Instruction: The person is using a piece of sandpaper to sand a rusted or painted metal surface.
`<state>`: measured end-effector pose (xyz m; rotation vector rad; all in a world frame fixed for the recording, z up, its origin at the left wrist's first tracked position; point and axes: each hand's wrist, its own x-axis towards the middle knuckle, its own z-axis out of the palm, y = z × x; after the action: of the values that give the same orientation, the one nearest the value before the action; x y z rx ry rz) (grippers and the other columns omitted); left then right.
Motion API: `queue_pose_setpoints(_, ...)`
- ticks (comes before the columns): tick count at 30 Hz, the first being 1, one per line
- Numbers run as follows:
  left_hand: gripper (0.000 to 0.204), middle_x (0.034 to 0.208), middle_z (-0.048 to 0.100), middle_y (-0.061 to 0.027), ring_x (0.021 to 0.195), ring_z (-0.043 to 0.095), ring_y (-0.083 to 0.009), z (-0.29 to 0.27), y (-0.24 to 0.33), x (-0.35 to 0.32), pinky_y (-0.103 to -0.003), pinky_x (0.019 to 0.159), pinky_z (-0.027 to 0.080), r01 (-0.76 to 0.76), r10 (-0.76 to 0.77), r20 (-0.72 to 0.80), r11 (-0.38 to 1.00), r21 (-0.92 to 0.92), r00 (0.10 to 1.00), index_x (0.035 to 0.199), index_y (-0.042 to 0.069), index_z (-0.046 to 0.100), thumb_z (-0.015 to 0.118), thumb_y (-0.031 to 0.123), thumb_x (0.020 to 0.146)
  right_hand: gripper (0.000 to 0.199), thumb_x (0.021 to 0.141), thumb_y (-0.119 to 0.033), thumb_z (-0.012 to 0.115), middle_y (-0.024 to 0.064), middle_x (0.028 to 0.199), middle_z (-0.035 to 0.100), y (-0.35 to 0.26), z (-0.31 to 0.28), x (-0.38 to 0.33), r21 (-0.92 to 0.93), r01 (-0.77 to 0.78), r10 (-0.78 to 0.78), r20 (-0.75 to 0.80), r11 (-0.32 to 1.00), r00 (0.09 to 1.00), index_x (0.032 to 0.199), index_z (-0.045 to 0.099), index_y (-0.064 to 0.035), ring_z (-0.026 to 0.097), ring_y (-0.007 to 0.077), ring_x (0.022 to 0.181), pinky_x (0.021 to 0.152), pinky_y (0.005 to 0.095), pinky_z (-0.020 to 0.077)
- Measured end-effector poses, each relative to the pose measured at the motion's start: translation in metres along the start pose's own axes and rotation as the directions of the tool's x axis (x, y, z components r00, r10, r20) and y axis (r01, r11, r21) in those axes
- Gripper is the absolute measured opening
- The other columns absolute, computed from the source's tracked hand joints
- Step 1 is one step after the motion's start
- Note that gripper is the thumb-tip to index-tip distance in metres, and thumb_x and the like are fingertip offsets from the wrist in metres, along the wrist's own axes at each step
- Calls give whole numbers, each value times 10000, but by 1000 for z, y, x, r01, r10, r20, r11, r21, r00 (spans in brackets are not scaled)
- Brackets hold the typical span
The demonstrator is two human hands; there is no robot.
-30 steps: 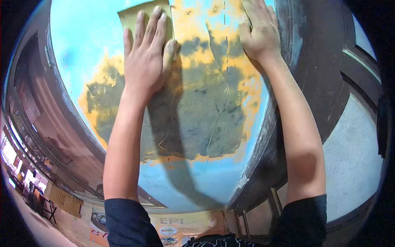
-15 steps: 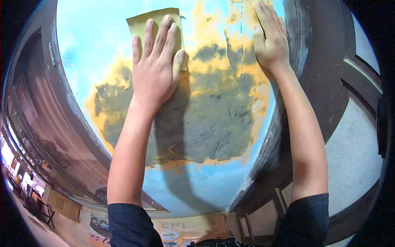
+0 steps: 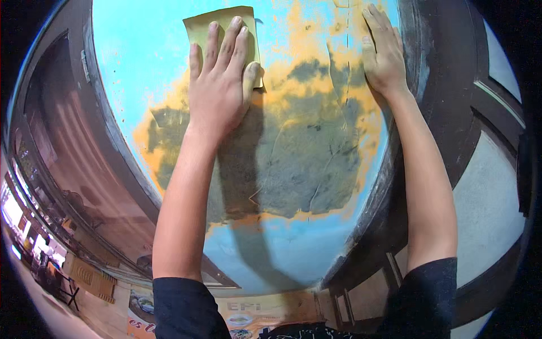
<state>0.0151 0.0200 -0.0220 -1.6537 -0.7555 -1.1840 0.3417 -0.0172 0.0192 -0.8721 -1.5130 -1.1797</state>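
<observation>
A yellow-tan sheet of sandpaper [image 3: 199,27] lies against the upper part of a blue-painted panel [image 3: 276,243]. Over it is my left hand [image 3: 217,87], fingers spread and stretched, pressing the sheet to the surface, thumb by its right edge. My right hand [image 3: 385,59] rests flat at the panel's upper right border, holding nothing, its fingers slightly apart. Between and below the hands spreads a worn dark grey patch [image 3: 305,164] with orange edges and a few cracks or scratches. The sheet's underside is hidden.
A dark frame [image 3: 395,147] borders the panel on the right, beside pale inset panels [image 3: 488,209]. On the left is a dark-framed glass pane [image 3: 73,147] with reflections. A printed banner [image 3: 276,308] and a wooden slatted piece [image 3: 90,277] show lower down.
The panel and both arms appear shifted to the right in the view. Against the panel, my left hand and the sandpaper have slid slightly left; my right hand stays at the border.
</observation>
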Motion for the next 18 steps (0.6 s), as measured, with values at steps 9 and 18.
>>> queue_pose_setpoints(9, 583, 1701, 290, -29, 1589, 194, -296, -4, -40, 17, -525, 1269, 143, -73, 74, -100, 997, 18, 992, 1605, 100, 356, 437, 360, 1089, 679, 1049, -368, 435, 173, 1710, 218, -109, 30, 27, 22, -133, 126, 193, 991, 973, 1621, 293, -31, 147, 391, 1586, 1262, 598, 51)
queue_pose_setpoints(18, 584, 1706, 276, -37, 1594, 180, -279, -12, -45, -5, -513, 1273, 140, -26, 27, -37, 999, 18, 999, 1616, 119, 341, 431, 364, 1094, 664, 1037, -407, 398, 139, 1711, 225, -164, 56, 35, -52, -157, 163, 126, 986, 979, 1604, 341, -65, 160, 340, 1587, 1258, 604, 47)
